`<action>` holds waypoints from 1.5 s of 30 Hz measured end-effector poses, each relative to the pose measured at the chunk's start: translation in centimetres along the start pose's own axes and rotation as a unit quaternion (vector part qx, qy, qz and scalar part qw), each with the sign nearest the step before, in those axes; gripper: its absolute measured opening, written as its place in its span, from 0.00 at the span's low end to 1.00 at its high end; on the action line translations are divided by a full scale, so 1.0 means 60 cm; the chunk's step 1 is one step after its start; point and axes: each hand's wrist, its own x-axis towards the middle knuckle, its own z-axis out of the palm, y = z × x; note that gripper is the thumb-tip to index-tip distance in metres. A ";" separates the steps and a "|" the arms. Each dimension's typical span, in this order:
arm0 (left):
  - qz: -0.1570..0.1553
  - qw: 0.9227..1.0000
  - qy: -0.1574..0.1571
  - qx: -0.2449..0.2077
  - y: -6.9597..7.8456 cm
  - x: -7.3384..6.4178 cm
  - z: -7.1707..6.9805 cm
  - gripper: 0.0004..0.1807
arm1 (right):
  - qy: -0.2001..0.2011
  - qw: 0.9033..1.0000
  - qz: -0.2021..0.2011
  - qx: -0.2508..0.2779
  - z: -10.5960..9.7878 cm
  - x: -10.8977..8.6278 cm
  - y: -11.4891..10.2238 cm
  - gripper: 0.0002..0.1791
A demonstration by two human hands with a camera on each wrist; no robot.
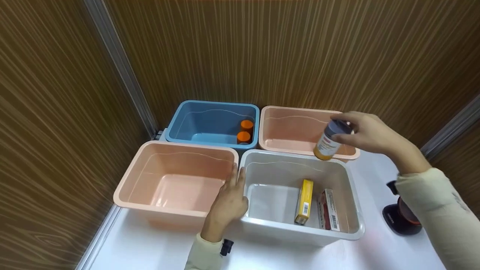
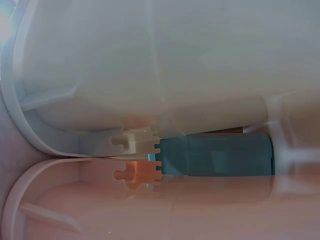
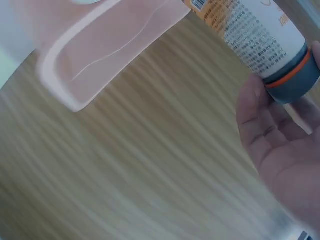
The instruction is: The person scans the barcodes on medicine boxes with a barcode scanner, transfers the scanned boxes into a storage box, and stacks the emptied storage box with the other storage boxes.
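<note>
"If looking for the orange bottle with a white label (image 1: 325,147), where to search?"

"In the bare right grip (image 1: 369,131), pinching the round dark-grey cap (image 1: 338,128) between thumb and fingers. Held tilted, base down toward the left, over the adjoining rims of the rear pink plastic tub (image 1: 292,129) and the front off-white plastic tub (image 1: 272,202), as seen from the head."

"And close up, at the right wrist?"

"Showing a thin orange ring (image 3: 291,70) round the cap, and print on the label too small to read."

"Doing what with the bare left grip (image 1: 228,200)?"

"Holding nothing; resting with two fingers stretched straight at the seam between the off-white tub and the front pink plastic tub (image 1: 183,191)."

"And inside the off-white tub?"

"A slim yellow carton (image 1: 304,202) and, just beside it, nearer the right wall, a red-and-white carton (image 1: 330,210)."

"Behind?"

"In the blue plastic tub (image 1: 210,118), two orange-topped containers (image 1: 243,137) close together by the right wall."

"And under the front tubs?"

"A white worktop (image 1: 270,257), along with a black-and-red object (image 1: 395,221) at the far right, partly hidden by the pale sleeve (image 1: 438,210); too covered to name."
</note>
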 end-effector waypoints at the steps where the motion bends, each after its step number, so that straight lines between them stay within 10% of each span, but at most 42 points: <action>1: 0.001 1.000 0.001 0.000 0.000 0.000 0.001 0.43 | -0.004 1.000 0.002 0.007 0.003 0.011 -0.005 0.34; 28: -0.003 1.000 0.010 0.005 0.020 -0.019 0.005 0.43 | 0.000 0.994 -0.028 0.106 0.095 0.230 -0.102 0.33; 45: -0.006 1.000 0.015 0.024 0.024 -0.031 0.006 0.43 | -0.009 0.979 0.025 0.203 0.183 0.345 -0.149 0.33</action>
